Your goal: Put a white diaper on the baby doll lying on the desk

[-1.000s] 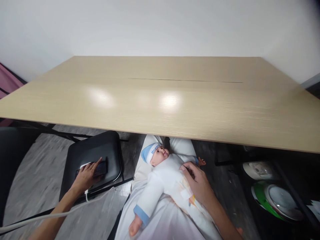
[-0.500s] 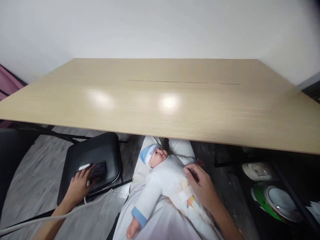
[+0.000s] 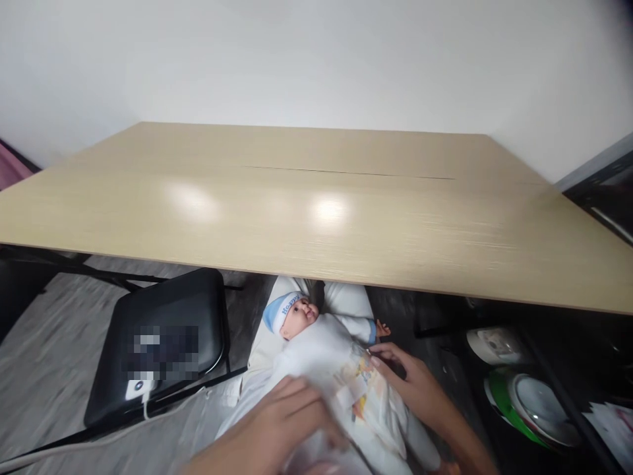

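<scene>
A baby doll (image 3: 324,353) in a white suit and a blue-and-white cap lies on its back on a white cloth (image 3: 257,349) across my lap, head toward the table. My left hand (image 3: 281,422) lies over the doll's near arm and side, fingers stretched, blurred by motion. My right hand (image 3: 413,379) rests against the doll's far side at a patterned patch (image 3: 363,389) on its belly, fingers extended and apart.
A long pale wooden table (image 3: 316,211) spans the view above the doll. A black folding chair (image 3: 163,343) at the left holds a phone and a white charger with a cable (image 3: 143,389). White and green round appliances (image 3: 524,396) stand on the floor at the right.
My left hand has left the phone on the chair and come across onto the doll. My right hand slid slightly down the doll's side. The view shifted a little.
</scene>
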Motion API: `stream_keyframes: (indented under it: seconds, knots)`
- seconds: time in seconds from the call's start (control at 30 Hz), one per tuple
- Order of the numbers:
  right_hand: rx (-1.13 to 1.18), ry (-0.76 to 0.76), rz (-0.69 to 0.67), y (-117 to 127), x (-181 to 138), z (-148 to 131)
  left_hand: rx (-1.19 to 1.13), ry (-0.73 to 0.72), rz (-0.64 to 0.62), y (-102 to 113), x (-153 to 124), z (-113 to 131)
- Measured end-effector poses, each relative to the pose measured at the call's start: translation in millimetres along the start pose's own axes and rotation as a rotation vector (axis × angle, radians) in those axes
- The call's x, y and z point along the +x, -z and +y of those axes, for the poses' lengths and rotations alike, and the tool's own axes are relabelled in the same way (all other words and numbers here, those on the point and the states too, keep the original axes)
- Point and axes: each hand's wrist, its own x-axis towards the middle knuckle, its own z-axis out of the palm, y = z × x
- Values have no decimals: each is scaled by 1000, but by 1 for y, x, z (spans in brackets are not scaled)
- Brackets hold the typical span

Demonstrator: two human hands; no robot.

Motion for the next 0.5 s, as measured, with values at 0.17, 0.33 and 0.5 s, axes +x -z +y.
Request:
stream_keyframes:
  seconds: [0.17, 0.33, 0.5]
  knots:
    - [-40, 106, -9, 5, 15, 0, 433, -219, 102, -36, 106, -14]
    - [-113, 182, 38, 3, 15, 3, 403, -180, 123, -56, 114, -42]
    - [-194, 209, 180, 6, 27, 27, 272, -126, 136, -51, 108, -39]
